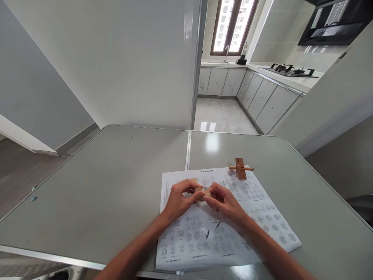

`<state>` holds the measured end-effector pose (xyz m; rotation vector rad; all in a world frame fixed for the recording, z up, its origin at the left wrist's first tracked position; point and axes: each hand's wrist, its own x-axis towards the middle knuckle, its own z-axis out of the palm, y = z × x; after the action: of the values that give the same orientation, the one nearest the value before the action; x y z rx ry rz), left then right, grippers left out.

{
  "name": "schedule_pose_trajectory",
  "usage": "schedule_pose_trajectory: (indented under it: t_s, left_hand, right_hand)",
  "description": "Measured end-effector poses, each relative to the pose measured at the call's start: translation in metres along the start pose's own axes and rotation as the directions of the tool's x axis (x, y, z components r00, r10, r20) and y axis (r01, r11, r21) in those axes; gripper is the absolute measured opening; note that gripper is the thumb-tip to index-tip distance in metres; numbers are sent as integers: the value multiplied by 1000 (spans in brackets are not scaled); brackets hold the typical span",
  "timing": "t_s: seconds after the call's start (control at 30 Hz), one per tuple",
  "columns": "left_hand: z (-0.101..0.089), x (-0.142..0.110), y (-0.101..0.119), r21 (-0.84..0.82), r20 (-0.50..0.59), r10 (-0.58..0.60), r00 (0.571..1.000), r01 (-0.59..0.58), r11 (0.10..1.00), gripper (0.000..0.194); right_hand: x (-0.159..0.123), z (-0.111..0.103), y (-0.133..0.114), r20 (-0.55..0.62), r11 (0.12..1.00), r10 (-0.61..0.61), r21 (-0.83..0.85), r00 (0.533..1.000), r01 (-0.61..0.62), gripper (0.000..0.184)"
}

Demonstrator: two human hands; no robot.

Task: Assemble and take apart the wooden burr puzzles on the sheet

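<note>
My left hand (178,201) and my right hand (225,202) meet over a printed sheet of puzzle diagrams (221,221) on the grey table (101,182). Both hands pinch a small wooden puzzle piece assembly (201,190) between their fingertips; the left fingers grip a light wooden block, the right fingers press on its other end. A second wooden piece, a small cross with a thin dowel through a block (241,168), stands on the sheet's far right corner, apart from both hands.
The table is made of two halves with a seam (188,149) down the middle. A white partition (131,58) rises behind it. Beyond lies a kitchen with cabinets (262,97), a stove (291,70) and a window (233,25).
</note>
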<state>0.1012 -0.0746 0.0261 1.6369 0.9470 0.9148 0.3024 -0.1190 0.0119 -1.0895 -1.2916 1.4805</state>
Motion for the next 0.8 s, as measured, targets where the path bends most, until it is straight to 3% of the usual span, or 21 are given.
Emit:
schedule_pose_trajectory:
  t_s: [0.23, 0.47, 0.8]
  left_hand:
    - [1, 0, 0, -65, 63, -28, 998, 32, 997, 25]
    - [1, 0, 5, 80, 119, 65, 991, -75, 994, 20]
    - [-1, 3, -1, -183, 201, -129, 971, 166, 969, 41]
  right_hand:
    - [0, 3, -3, -72, 1000, -12, 7, 997, 12, 50]
    - [2, -3, -2, -56, 997, 15, 82, 998, -10, 45]
    - [2, -1, 3, -81, 996, -80, -44, 994, 77, 37]
